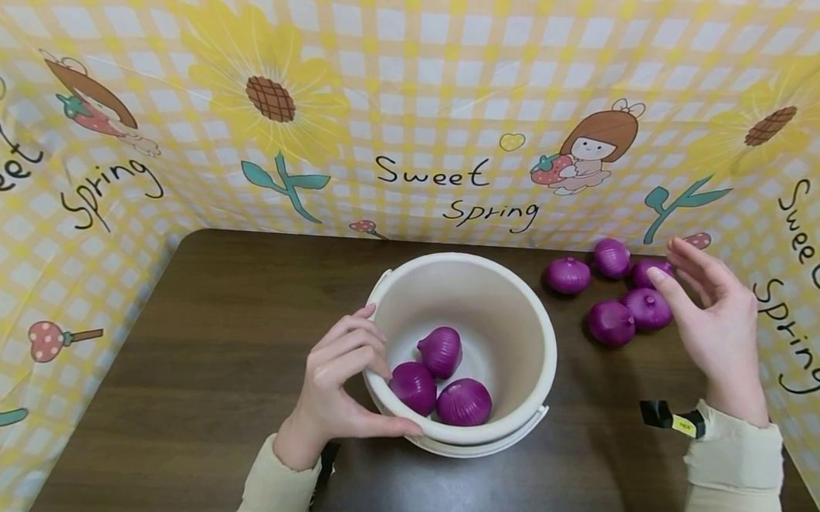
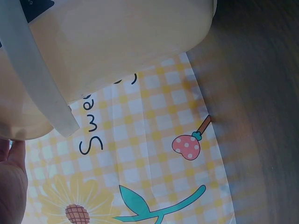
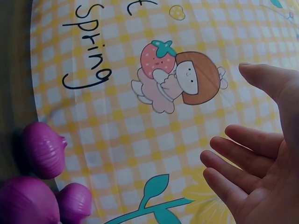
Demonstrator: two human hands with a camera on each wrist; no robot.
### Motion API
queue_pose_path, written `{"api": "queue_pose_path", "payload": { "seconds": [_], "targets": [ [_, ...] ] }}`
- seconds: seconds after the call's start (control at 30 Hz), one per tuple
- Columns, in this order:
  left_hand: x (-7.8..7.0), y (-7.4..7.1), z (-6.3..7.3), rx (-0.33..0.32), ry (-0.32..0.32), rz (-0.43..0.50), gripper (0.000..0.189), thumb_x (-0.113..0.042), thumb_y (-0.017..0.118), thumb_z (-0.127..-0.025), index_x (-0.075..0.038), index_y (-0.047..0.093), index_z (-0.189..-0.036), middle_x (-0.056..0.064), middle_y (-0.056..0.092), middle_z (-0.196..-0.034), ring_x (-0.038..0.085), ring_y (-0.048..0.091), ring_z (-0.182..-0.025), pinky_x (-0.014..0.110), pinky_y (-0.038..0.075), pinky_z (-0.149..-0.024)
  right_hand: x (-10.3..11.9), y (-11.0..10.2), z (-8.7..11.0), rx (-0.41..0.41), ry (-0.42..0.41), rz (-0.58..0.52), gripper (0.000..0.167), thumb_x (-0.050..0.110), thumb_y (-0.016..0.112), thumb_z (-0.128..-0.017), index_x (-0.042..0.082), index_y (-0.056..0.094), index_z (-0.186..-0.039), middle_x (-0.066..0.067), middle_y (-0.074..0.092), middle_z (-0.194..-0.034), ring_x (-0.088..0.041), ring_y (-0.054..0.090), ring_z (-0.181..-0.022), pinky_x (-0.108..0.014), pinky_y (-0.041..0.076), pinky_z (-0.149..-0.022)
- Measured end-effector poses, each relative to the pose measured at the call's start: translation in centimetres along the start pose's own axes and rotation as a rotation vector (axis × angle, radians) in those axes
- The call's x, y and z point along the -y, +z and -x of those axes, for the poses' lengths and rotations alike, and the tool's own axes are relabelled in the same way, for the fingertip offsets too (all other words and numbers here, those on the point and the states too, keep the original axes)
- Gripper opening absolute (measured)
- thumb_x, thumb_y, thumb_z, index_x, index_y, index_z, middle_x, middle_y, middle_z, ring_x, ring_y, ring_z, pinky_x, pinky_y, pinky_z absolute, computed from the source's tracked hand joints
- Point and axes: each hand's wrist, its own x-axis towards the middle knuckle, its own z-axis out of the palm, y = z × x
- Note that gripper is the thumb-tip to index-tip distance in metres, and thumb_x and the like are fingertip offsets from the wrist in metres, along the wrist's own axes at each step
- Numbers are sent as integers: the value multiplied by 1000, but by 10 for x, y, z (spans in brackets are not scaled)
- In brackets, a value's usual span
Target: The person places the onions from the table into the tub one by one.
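Onions (image 1: 648,309), five clustered on the tabletop (image 1: 180,376) right of the bucket (image 1: 514,316), lie just left of the nearer right hand (image 1: 722,317), its fingers parted and empty, while the left hand (image 1: 347,375) grips the bucket.

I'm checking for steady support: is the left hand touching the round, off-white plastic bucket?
Touching. The head view shows it: the left hand grips the bucket by its rim, thumb lying along the near-left edge.
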Motion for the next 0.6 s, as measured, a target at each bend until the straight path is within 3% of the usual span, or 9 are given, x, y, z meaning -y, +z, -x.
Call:
{"api": "queue_pose_path", "payload": {
  "seconds": [0.6],
  "targets": [
    [-1,0,-1,-2,5,-4,60,-58,94,-61,-10,59,-70,1,58,-71,27,58,-78,58,48,-101,-26,0,1,31,117,57,50,22,76,-94,15,61,-142,0,64,-134,-2,61,-115,-12,48,-94]
  ]
}}
